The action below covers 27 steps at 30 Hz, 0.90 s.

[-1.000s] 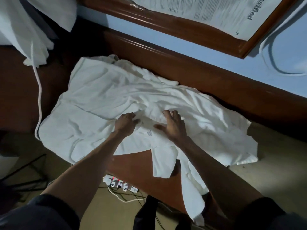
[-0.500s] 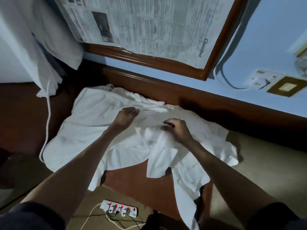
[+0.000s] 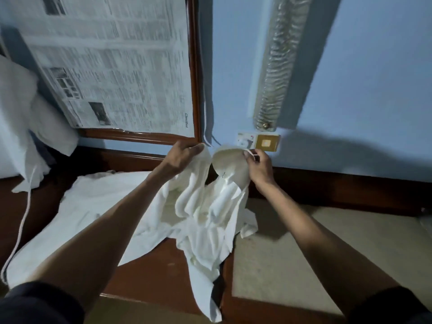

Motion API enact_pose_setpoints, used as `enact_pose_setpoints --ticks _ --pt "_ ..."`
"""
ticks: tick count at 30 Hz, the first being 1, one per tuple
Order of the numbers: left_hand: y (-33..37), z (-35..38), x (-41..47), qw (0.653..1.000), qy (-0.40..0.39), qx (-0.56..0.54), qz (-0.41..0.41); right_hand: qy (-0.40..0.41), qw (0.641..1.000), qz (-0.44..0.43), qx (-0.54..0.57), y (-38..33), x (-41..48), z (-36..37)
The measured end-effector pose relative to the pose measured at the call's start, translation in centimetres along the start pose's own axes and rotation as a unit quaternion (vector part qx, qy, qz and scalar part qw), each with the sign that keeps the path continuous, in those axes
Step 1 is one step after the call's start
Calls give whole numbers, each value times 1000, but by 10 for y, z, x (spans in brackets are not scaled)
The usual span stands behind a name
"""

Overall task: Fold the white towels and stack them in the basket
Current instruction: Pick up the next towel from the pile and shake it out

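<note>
The left hand [image 3: 180,157] and right hand [image 3: 258,167], near each other, each pinch the top edge of a white towel [image 3: 205,206]. It hangs beneath them, its lower folds draped over the brown worktop [image 3: 149,277].

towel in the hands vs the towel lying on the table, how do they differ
The held towel hangs from its top edge in vertical folds; the table towel lies spread and fairly flat. The left hand and right hand grip the held towel; neither hand holds the table towel. Both are white and not yet folded.
</note>
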<state>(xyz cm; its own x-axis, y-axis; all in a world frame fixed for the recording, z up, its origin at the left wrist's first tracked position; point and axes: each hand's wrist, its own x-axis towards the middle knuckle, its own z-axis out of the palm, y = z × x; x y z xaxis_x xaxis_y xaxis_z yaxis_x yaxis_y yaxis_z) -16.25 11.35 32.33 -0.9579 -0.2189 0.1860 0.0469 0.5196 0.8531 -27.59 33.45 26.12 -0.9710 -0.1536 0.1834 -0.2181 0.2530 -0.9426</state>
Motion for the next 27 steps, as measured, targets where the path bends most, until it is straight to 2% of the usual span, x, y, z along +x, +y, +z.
enact_pose_setpoints --ticks 5,8,13,21,27 --pt "94 79 -15 997 -1 -2 72 124 992 14 31 -10 -25 -126" --pt "134 124 -18 993 -16 -6 117 167 985 21 42 -11 -41 -194" --pt "178 191 -16 989 -31 18 146 213 976 39 25 -10 -62 -287" --pt "233 283 10 968 -123 -4 217 279 957 86 11 15 -63 -390" --pt "250 341 63 955 -183 -44 231 314 946 69 -48 39 -26 -439"
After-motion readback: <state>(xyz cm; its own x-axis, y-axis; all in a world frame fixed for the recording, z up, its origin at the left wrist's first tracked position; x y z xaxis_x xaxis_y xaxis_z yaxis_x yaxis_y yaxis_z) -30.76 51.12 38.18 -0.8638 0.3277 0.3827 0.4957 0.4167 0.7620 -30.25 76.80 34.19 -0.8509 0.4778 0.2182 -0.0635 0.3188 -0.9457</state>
